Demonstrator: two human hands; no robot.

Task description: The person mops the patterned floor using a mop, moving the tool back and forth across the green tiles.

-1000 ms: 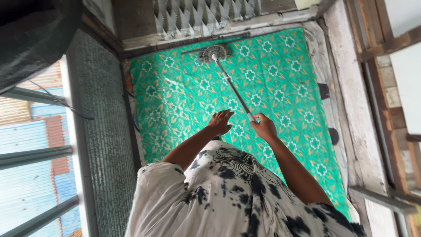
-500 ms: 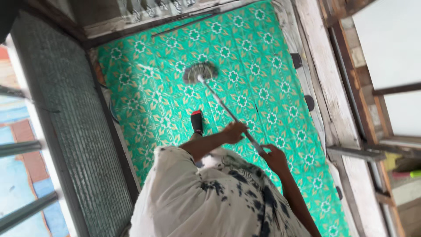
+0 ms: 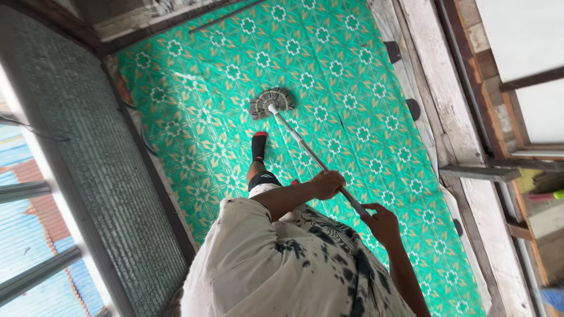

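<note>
1. While the mop (image 3: 271, 103) works the middle of the floor (image 3: 194, 117), its grey stringy head lies flat on the green patterned covering at about 12 o'clock from the person, ahead of a black-socked foot (image 3: 258, 147).
2. At 9 o'clock runs a mesh wall (image 3: 88, 176); at 3 o'clock a pale wooden ledge (image 3: 435, 88) borders the floor.
3. How much has been mopped cannot be read: no wet streak or dirt line shows, so I judge the work to be midway, with the strips at 11 o'clock and along the ledge possibly left.
4. Left hand (image 3: 326, 183) is closed over the handle (image 3: 311, 154), fingers wrapped round it, lower down the shaft.
5. Right hand (image 3: 382, 223) takes the upper end at about 2 o'clock from the left, thumb and fingers pinched on the shaft, a looser hold.
6. Between the hands the handle slants up toward the person's patterned shirt (image 3: 282, 270).
</note>
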